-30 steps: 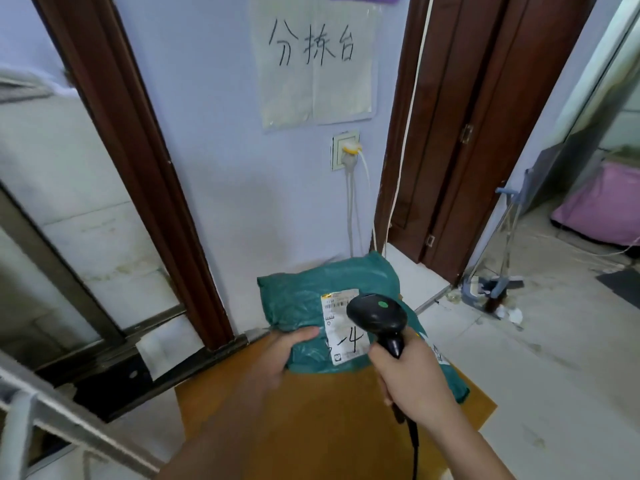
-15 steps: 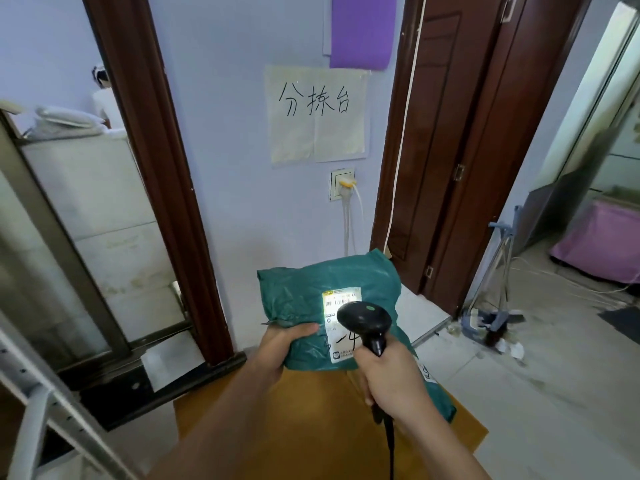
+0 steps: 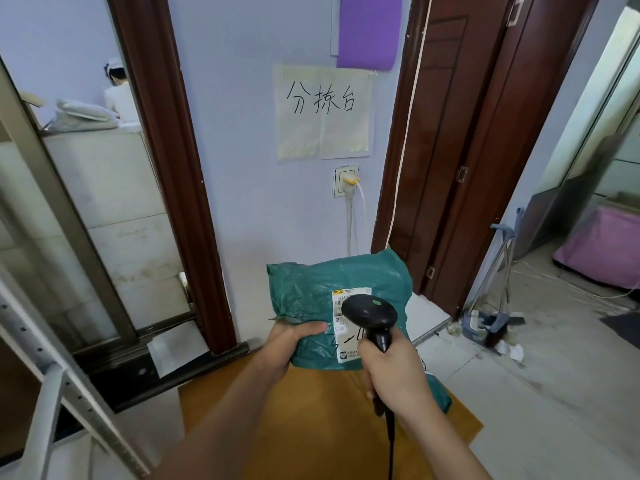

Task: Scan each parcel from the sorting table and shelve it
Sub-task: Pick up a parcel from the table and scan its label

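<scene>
Head view showed the left hand [image 3: 287, 344] pinching the green parcel's [image 3: 322, 292] left edge, thumb on top, lifted at lower centre above the brown sorting table [image 3: 277, 410]. The right hand [image 3: 391, 372] gripped the scanner [image 3: 370, 311], its head over the white label [image 3: 346, 327]. Scanning seemed underway; shelving would come next, calling for a turn away.

Parcel [image 3: 332, 282]: green plastic film, crinkled, slight sheen; white paper label [image 3: 341, 329] stuck on it. Scanner [image 3: 370, 311] over the label: black plastic, smooth, semi-gloss. Table [image 3: 311, 427] under the parcel: brown, matt wood look. Sign [image 3: 323, 110] on the wall above the parcel: creased paper. Door frame [image 3: 173, 168] left of the parcel: dark varnished wood, glossy.
</scene>
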Demonstrator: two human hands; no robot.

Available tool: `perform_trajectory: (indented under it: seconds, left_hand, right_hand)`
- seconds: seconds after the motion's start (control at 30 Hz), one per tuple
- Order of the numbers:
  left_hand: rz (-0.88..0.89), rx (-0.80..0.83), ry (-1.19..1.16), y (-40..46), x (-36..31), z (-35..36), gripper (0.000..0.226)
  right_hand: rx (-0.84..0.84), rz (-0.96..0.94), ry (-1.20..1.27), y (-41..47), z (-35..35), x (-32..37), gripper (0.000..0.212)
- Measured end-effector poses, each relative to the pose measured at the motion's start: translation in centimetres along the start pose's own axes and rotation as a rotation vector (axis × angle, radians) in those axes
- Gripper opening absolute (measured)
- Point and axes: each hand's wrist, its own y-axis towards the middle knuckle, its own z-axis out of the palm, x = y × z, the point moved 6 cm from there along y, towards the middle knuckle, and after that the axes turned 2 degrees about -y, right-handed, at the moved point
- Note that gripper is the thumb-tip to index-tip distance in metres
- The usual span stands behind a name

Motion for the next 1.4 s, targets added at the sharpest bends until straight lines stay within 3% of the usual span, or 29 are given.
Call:
perform_trajectory:
  seconds: [0.47, 0.77, 1.1, 1.4]
  left_hand:
    - [-0.023, 0.004, 0.025, -2.9, 1.6, -0.5, 0.067]
    - [0.009, -0.106, 0.019, -6.9, 2.1, 1.5, 0.063]
    - [0.109, -0.263, -0.027, -13.6, 5.3, 6.4, 0.070]
    - [0.090, -0.529, -0.087, -26.5, 8.3, 3.9, 0.064]
  right_hand:
    - [0.037, 0.038, -0.010, -2.8, 0.2, -1.4, 0.008]
    - [0.019, -0.007, -0.003, -5.6, -2.8, -2.7, 0.015]
    - [0.249, -0.138, -0.053, -11.2, -8.4, -4.8, 0.012]
    - [0.520, -0.208, -0.068, -18.4, -5.7, -5.0, 0.015]
